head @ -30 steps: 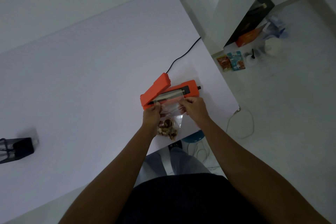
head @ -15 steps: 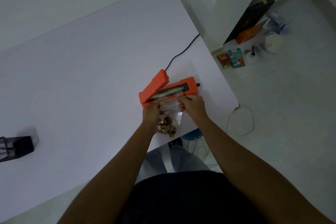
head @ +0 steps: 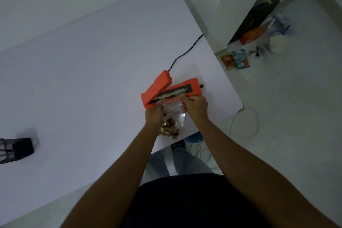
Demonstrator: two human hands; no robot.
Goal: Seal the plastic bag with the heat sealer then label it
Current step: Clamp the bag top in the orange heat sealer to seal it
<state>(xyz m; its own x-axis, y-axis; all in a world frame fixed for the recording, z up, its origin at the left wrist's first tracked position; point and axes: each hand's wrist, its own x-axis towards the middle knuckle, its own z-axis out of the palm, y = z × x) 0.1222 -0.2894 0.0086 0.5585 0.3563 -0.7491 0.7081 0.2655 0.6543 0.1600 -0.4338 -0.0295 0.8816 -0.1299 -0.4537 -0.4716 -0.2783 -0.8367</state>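
Observation:
An orange heat sealer [head: 192, 87] lies near the right end of the white table [head: 83, 79], its lid raised at the left. A clear plastic bag [head: 172, 112] holding brown nuts at its bottom lies in front of it, its open top laid across the sealer's strip. My left hand [head: 153, 114] pinches the bag's top left corner. My right hand [head: 196, 105] pinches the top right corner at the sealer's front edge.
A black power cord [head: 185, 53] runs from the sealer off the table's far right edge. A black mesh holder [head: 14, 150] stands at the table's left. On the floor to the right lie snack packets [head: 235, 59], an orange box and white cables.
Both hands have kept their hold on the bag's top corners at the sealer; the bag's mouth lies slightly further over the strip. The view has shifted a little.

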